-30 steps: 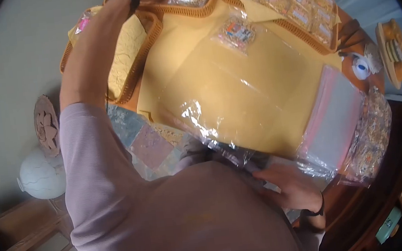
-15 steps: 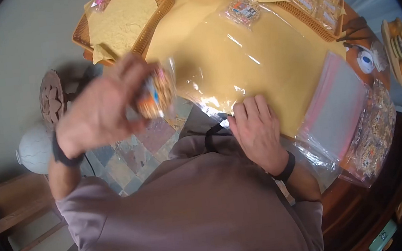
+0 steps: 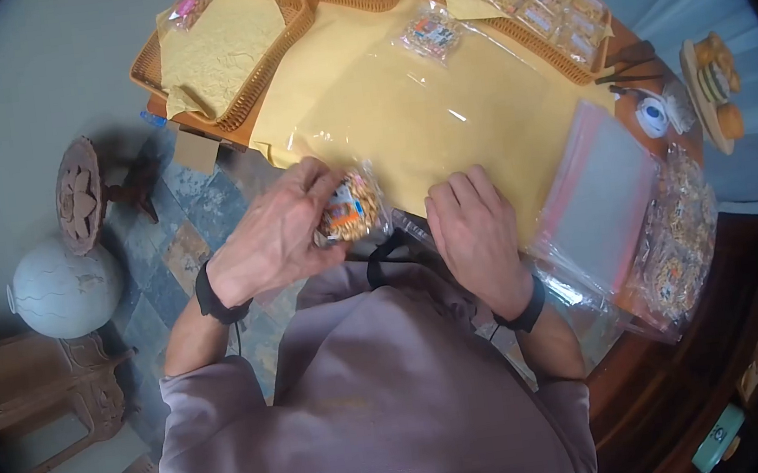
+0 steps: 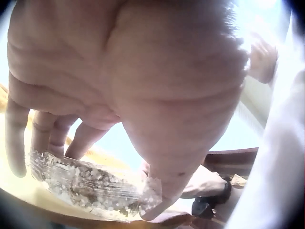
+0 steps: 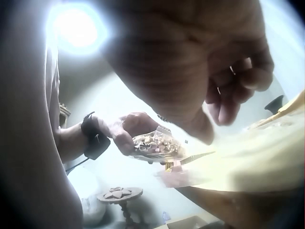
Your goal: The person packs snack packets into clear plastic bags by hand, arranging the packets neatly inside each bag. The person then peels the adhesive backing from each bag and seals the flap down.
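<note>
My left hand grips a small clear packet of crunchy snack pieces, held at the table's front edge with its printed label facing up. In the left wrist view, the thumb and fingers span the packet from both sides. Beside it, my right hand rests at the yellow-covered table's edge, fingers loosely bent and holding nothing. A large clear plastic bag lies flat across the yellow sheet. Another snack packet sits near that bag's far side.
A yellow-lined wicker basket stands far left with one pink-marked packet. Another basket at the far right carries rows of packets. Pink-edged clear bags are stacked at right, beside a filled bag of packets.
My left hand has come back from the far basket with a snack packet and moved right toward the table's edge. My right hand has risen from below the edge onto the table.
</note>
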The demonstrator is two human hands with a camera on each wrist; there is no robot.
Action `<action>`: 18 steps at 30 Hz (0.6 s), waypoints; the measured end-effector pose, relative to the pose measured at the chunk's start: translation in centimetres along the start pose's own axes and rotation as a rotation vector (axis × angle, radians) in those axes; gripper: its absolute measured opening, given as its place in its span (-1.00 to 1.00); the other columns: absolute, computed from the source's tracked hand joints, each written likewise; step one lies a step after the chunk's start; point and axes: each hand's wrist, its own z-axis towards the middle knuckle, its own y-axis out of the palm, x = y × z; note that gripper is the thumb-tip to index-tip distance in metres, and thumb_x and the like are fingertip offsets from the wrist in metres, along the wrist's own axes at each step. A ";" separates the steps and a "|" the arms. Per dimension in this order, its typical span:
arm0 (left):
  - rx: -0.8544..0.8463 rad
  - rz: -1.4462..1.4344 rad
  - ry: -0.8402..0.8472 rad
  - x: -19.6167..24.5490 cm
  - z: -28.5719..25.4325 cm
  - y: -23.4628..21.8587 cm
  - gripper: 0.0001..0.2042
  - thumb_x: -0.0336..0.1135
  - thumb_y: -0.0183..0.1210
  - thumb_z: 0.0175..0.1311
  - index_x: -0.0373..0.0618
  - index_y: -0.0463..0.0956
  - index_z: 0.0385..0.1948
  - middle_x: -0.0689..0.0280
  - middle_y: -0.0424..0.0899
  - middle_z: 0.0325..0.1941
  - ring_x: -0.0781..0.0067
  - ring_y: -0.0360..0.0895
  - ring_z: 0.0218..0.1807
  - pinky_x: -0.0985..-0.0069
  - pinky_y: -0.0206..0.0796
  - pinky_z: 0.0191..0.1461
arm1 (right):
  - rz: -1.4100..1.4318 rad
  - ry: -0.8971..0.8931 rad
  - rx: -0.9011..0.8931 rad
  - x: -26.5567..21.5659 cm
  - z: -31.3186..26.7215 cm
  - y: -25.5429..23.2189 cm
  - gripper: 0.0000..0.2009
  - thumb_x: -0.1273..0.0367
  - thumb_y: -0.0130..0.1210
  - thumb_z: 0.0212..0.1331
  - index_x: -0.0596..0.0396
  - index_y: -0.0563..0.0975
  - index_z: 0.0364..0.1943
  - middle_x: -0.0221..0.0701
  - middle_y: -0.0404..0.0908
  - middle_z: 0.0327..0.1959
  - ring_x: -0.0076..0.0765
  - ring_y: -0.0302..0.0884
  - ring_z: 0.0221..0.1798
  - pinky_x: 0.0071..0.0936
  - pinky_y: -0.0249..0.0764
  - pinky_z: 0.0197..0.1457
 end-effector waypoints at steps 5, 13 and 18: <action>0.071 -0.075 -0.031 -0.7 1.0 1.7 -0.28 -0.23 0.43 -0.02 -0.41 0.45 0.24 -0.05 0.50 0.11 -0.06 0.54 0.14 0.24 0.45 0.22 | -0.109 0.018 -0.019 0.7 0.1 1.5 -0.89 0.45 0.19 0.03 0.14 0.48 -0.43 -0.29 0.44 -0.41 -0.15 0.46 -0.17 -0.24 0.46 -0.18; 0.168 -0.203 -0.062 0.7 2.7 2.9 -0.29 -0.22 0.43 0.04 -0.41 0.43 0.25 -0.07 0.48 0.13 -0.07 0.51 0.14 0.24 0.42 0.24 | 0.167 0.115 0.170 1.5 0.8 0.1 -0.90 0.50 0.22 0.15 0.16 0.50 -0.38 -0.26 0.49 -0.43 -0.10 0.47 -0.31 -0.19 0.44 -0.28; 0.352 -0.182 0.144 1.4 7.7 5.7 -0.31 -0.23 0.39 0.16 -0.41 0.36 0.30 -0.16 0.44 0.24 -0.19 0.40 0.29 0.15 0.33 0.35 | 0.286 0.143 0.290 1.4 0.8 -0.2 -0.91 0.55 0.22 0.16 0.16 0.51 -0.35 -0.24 0.51 -0.42 -0.05 0.48 -0.33 -0.15 0.41 -0.28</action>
